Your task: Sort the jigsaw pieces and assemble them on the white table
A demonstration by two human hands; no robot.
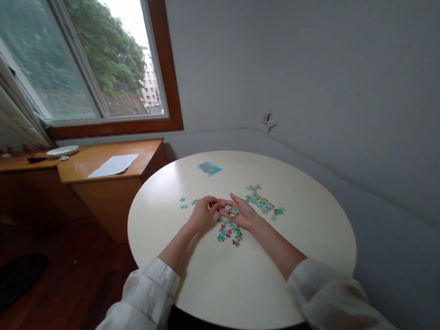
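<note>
My right hand [245, 215] is turned palm up above the table, its thumb raised. Several small jigsaw puzzle pieces [231, 210] lie in that palm, some pale and some teal. Against its fingertips, my left hand [204, 214] is closed with the fingers curled together; whatever they may hold is too small to make out. Just below both hands a pile of puzzle pieces [226, 233] in teal, pink and yellow rests on the table. To the right is a second, looser spread of pieces [264, 202]. A few teal pieces [183, 206] sit apart on the left.
The round white table [232, 288] stands close to a grey wall. Near its far edge lies a colourful picture card [209, 168]. A wooden desk [152, 151] at the left bears a white sheet of paper [114, 165] and a white plate [63, 151].
</note>
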